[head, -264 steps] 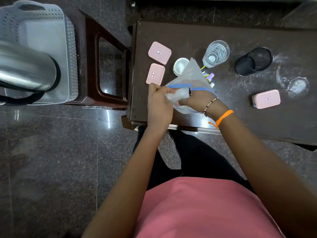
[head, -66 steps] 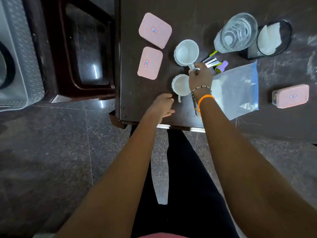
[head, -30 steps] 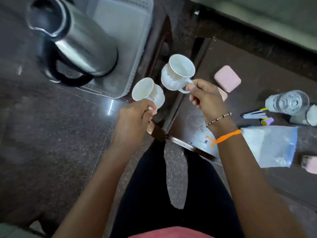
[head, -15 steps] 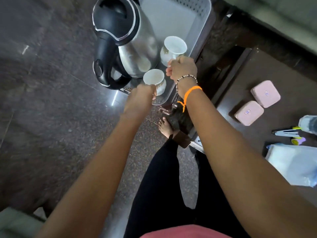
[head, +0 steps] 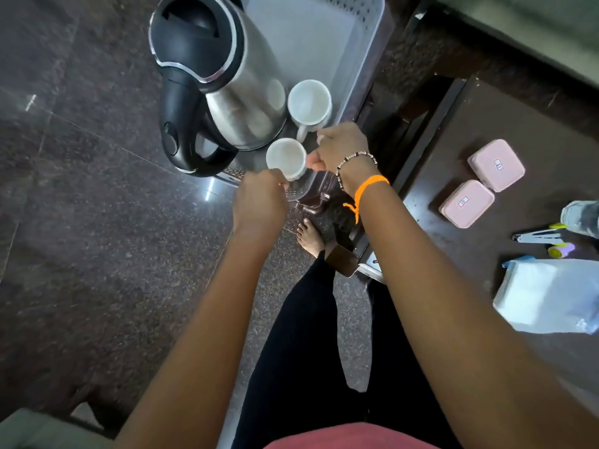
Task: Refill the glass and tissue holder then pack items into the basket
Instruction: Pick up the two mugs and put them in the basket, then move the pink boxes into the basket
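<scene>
Nearest, the left hand [head: 259, 202] has its fingers closed on the smaller white cup [head: 286, 158], held at the near corner of the grey perforated basket [head: 366, 69]. Just beyond, the right hand [head: 340, 147], with a beaded bracelet and orange thread at its wrist, grips the handle of the second white cup [head: 309, 103], which sits low inside the basket beside the steel kettle [head: 210, 82]. To the right, on the dark surface [head: 486, 102], lie two pink lidded boxes [head: 481, 183], some markers [head: 541, 238], a clear plastic bag [head: 551, 296] and the edge of a glass [head: 581, 218].
</scene>
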